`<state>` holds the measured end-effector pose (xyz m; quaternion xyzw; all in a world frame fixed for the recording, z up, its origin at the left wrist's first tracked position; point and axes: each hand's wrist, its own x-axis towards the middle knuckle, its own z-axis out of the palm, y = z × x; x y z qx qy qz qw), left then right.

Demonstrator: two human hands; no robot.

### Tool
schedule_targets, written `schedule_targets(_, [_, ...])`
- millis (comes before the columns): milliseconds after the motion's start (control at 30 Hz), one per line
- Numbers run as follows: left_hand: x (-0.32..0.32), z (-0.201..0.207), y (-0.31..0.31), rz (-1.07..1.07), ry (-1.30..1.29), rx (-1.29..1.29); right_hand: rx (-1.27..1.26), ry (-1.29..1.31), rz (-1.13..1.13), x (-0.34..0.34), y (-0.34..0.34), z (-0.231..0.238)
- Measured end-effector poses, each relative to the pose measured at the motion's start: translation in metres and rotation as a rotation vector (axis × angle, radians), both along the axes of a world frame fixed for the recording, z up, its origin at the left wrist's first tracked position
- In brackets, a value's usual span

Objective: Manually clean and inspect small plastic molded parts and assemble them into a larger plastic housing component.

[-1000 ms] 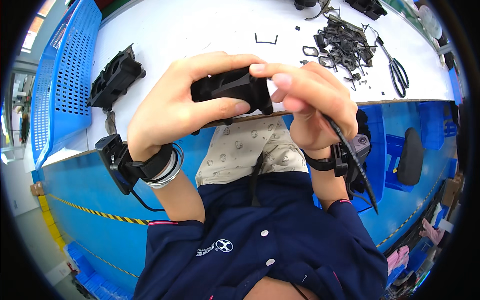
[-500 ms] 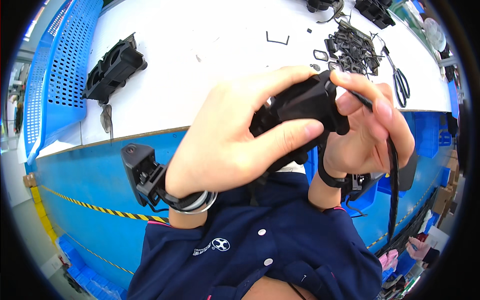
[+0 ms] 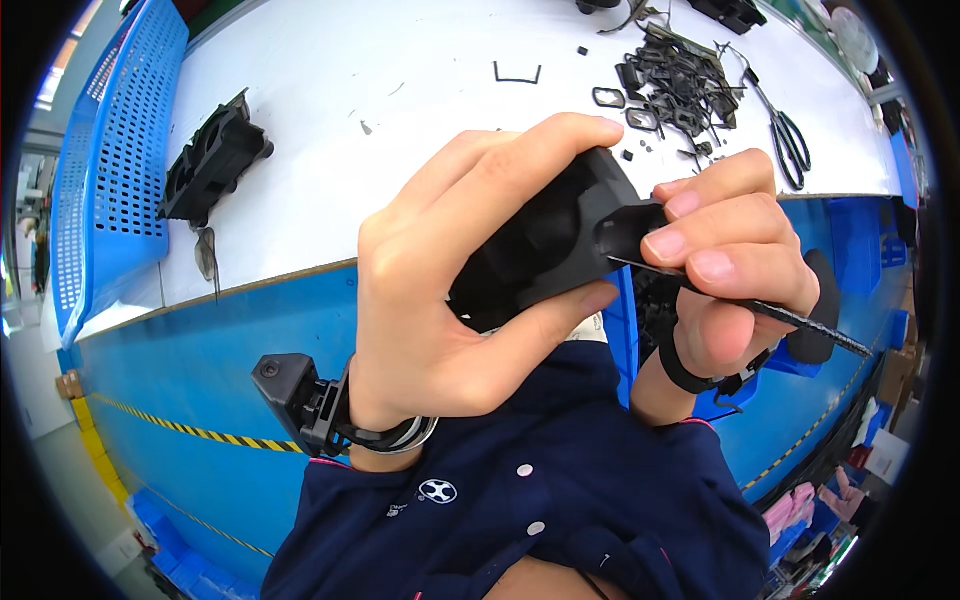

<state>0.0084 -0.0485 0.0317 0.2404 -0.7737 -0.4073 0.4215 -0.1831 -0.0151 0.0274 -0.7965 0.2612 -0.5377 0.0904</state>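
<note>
My left hand [image 3: 440, 270] is wrapped round a black moulded plastic part [image 3: 570, 225], thumb below and fingers over its top. The part is tilted above the table's near edge. My right hand [image 3: 740, 240] grips a slim tool [image 3: 790, 316] with a black wrapped handle, which slants down to the right. Its thin, pale-edged tip lies against the rounded right end of the part. The fingertips of my right hand are also close to that end, perhaps touching it; I cannot tell. My left palm hides much of the part.
On the white table [image 3: 330, 170], a similar black part [image 3: 215, 160] lies beside a blue perforated basket [image 3: 115, 170]. Black plastic scraps [image 3: 685, 80] are heaped at the far right, near black-handled scissors [image 3: 790, 145]. A thin U-shaped black strip [image 3: 517, 80] lies farther back. Blue bins [image 3: 853, 245] stand beyond the right edge.
The black part has turned, so its rounded end faces right. My right hand has swung the tool from hanging down to slanting, with its tip brought to the part.
</note>
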Motion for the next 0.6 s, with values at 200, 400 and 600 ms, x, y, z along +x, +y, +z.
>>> schedule_targets(200, [-0.003, 0.000, 0.006, 0.074, -0.040, -0.092, 0.002, 0.069, 0.004, -0.003, 0.007, 0.009])
schedule_targets(400, [-0.009, 0.000, 0.013, 0.209, -0.109, -0.244, 0.079, 0.085, -0.015, -0.003, 0.013, 0.006])
schedule_targets(600, [-0.009, 0.002, 0.018, 0.152, -0.031, -0.123, -0.087, 0.036, -0.090, 0.005, 0.016, 0.001])
